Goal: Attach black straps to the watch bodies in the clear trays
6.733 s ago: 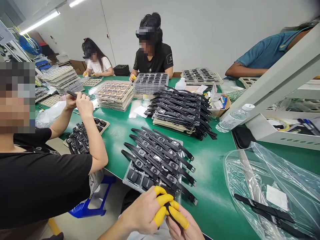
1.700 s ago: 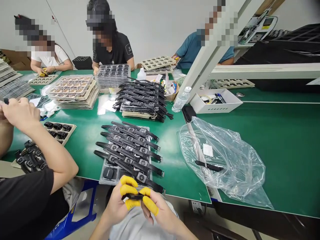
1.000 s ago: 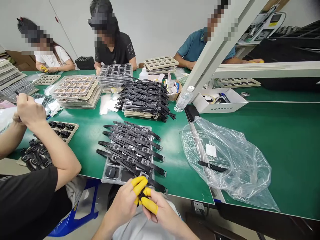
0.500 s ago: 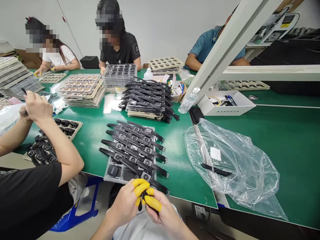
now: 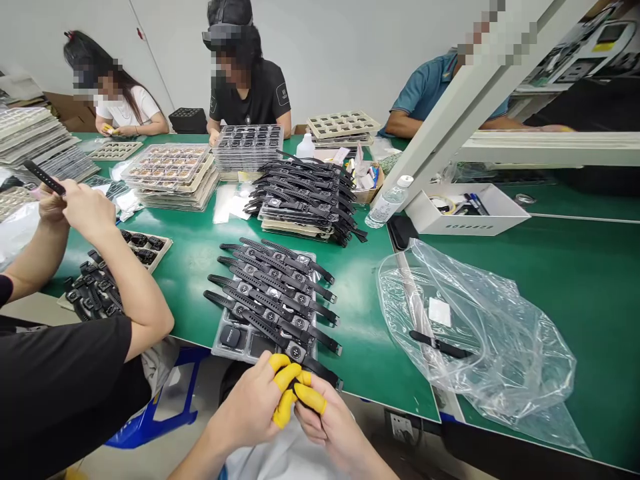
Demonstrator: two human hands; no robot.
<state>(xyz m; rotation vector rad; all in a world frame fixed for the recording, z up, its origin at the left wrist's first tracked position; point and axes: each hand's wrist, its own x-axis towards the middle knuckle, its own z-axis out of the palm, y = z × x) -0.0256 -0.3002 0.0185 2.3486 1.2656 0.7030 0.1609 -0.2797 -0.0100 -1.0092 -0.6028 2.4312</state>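
Observation:
My left hand (image 5: 256,402) and my right hand (image 5: 327,415) meet just below the near table edge, with yellow finger cots on several fingertips. Pinched between them is a small black watch strap (image 5: 295,385), mostly covered by the fingers. Directly beyond lies a clear plastic tray (image 5: 219,345) bearing rows of black smartwatches (image 5: 275,273), sensor side up, straps reaching over its sides. A bare square watch body (image 5: 231,337) sits in the tray's near left compartment.
A clear plastic bag (image 5: 525,360) with a black strap (image 5: 440,343) lies at right. Behind are a pile of strapped watches (image 5: 305,193), a water bottle (image 5: 387,203) and a white box (image 5: 465,223). At left, a co-worker's arms (image 5: 135,287) hold a strap.
My hands stay together, and the strap end that hung below the fingers is now covered by them. The whole view has shifted slightly. The left co-worker's strap now points up and left.

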